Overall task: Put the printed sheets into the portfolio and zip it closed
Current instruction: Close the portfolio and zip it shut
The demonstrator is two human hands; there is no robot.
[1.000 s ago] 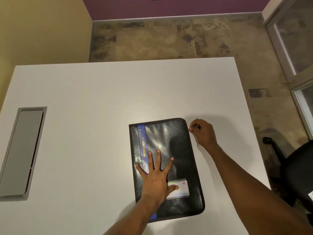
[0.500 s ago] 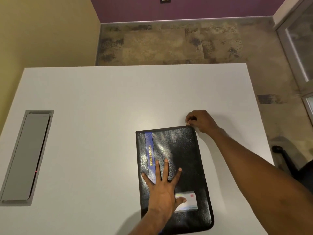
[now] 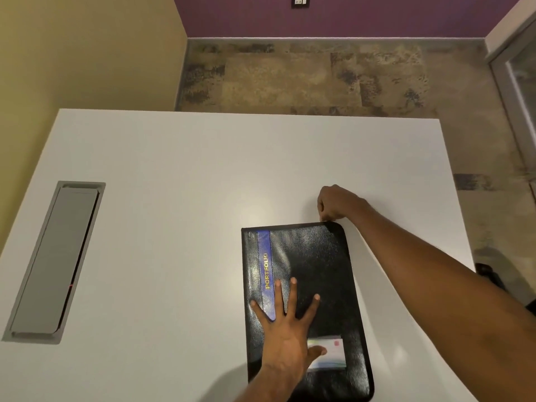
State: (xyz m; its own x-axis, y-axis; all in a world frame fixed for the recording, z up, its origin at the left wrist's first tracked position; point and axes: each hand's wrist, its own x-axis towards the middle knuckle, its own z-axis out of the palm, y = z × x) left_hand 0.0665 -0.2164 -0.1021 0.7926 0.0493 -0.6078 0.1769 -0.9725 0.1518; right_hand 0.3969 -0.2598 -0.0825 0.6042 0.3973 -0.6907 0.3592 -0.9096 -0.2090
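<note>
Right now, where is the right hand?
In the head view, the right hand is pinched at the portfolio's far right corner, beyond the left hand pressed flat on its cover.

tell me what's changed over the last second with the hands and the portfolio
The right hand, pinched as if on the zipper pull, has travelled from the portfolio's right edge round the far right corner and now sits on the far edge, heading left. The pull itself is hidden by the fingers. The left hand stays spread flat on the cover, and the portfolio has not shifted on the table.

Purple wall (image 3: 333, 21), mottled floor (image 3: 304, 79), white table (image 3: 203, 175).
</note>
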